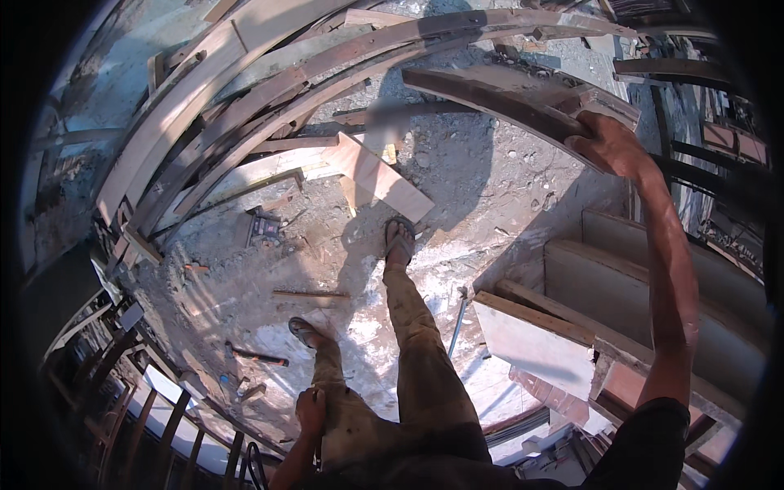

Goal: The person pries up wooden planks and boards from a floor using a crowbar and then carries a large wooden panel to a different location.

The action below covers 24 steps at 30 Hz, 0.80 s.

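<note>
At the far right, my right arm is stretched forward. My right hand (pixel 608 145) is closed over the end of a wood-framed panel (pixel 498 100), whose dark edge beam runs away to the left. The panel is tilted over the rubble. My left hand (pixel 310 411) hangs low beside my left thigh, its fingers curled; whatever may be inside them is hidden. A short plywood board (pixel 384 177) lies just ahead of my right sandalled foot.
Long timber boards (pixel 269 102) lie stacked across the far left. Deep wooden box forms (pixel 604 265) stand at my right. A hammer (pixel 260 357) and a thin wood strip (pixel 310 295) lie near my left foot. A metal bar (pixel 459 322) is right of my legs.
</note>
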Available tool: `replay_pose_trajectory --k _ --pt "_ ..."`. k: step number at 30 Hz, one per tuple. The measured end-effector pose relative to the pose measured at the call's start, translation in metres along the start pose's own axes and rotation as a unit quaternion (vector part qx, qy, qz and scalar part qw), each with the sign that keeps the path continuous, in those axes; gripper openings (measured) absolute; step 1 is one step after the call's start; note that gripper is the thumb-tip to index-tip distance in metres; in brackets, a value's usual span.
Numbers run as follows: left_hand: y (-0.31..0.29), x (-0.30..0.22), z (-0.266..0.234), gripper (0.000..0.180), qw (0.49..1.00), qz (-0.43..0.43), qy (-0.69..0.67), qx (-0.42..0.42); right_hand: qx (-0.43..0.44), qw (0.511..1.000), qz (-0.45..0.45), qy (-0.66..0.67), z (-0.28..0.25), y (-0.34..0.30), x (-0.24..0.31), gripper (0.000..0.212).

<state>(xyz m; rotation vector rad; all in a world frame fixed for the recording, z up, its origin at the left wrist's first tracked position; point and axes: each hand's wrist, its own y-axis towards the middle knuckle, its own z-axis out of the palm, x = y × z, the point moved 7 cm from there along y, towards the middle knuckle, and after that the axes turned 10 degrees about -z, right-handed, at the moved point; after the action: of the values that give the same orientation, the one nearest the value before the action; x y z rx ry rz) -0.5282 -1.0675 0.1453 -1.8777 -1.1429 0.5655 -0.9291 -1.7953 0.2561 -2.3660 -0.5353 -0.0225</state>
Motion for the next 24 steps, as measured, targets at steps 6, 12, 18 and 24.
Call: replay_pose_trajectory --k 6,12,18,24 --pt "0.005 0.011 0.002 0.033 0.996 0.01 -0.083 -0.029 0.019 0.998 0.055 -0.004 -0.054 -0.109 0.09 0.053" --pt "0.039 0.088 -0.025 0.034 0.967 0.039 -0.239 -0.083 0.02 0.998 0.041 0.039 0.023 -0.215 0.205 0.052" --pt "-0.01 0.051 -0.19 0.091 0.931 0.242 -0.134 -0.239 0.039 0.993 0.006 0.111 0.073 -0.327 0.364 0.049" --pt "-0.069 0.027 -0.263 0.103 0.843 0.468 0.049 -0.26 0.07 0.971 -0.091 0.208 0.139 -0.392 0.448 0.05"
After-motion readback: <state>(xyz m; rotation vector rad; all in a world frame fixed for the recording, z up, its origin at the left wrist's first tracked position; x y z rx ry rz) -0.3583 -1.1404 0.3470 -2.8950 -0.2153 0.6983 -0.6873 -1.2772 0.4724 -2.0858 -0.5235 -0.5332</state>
